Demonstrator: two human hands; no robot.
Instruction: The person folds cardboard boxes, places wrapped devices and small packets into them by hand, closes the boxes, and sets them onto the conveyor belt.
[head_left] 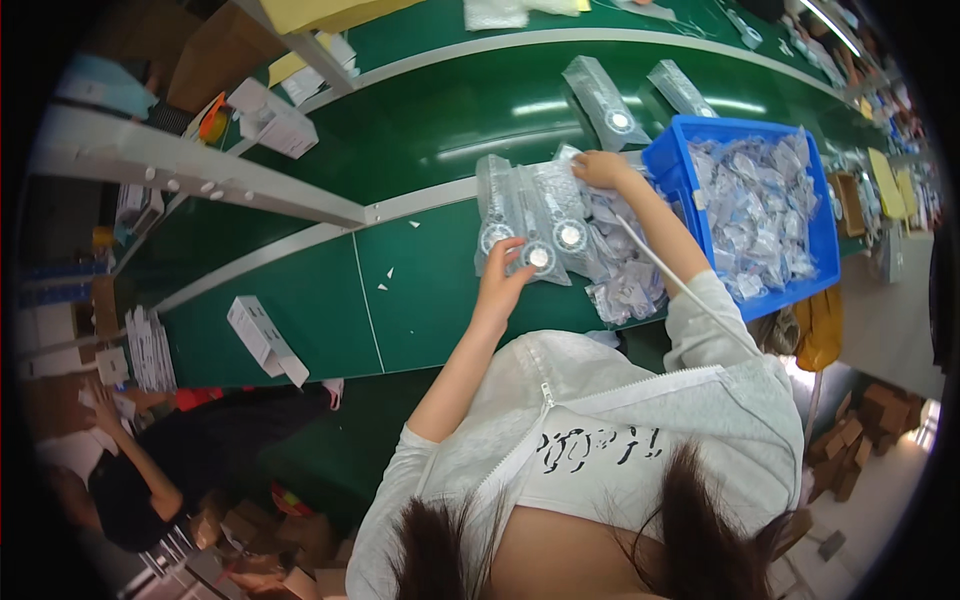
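Several long clear bubble bags, each with a round silver-and-white piece at its near end, lie side by side on the green bench. My left hand (496,287) is at the near end of the middle bubble bag (538,258), thumb and forefinger apart around the edge of its round piece. The far end of the bubble bag to its right (569,232) is under my right hand (600,170), whose fingers are bent onto it. Just right of these bags lies a heap of small clear plastic packets (628,283), partly under my right forearm.
A blue bin (690,180) full of small clear packets stands at the right. Two more bubble bags (600,103) lie farther back. An opened white box (262,335) and paper scraps are on the left bench. A metal post (200,165) rises at the left; another person works beyond.
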